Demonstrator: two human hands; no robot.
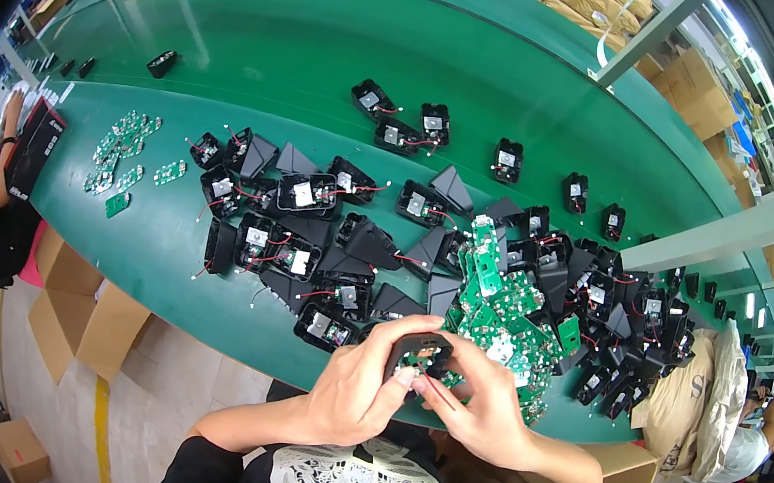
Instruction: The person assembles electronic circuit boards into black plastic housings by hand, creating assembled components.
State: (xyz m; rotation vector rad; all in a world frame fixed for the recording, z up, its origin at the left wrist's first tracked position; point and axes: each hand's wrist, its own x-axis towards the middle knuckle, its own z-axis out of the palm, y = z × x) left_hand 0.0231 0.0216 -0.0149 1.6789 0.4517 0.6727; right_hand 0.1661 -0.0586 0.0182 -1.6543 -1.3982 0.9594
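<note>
Grip: I see my left hand (356,386) and right hand (473,407) both closed around one small black housing (419,351), fingers pinching its lower edge.
Housing: lower centre of the frame, above the green table's (235,55) near edge.
Circuit boards: a green heap (506,306) just above my hands.
Black shells: scattered (310,231) across mid-frame.

The left hand (356,386) and right hand (473,407) cover most of the black housing (419,351); its inside is too small to tell.
</note>
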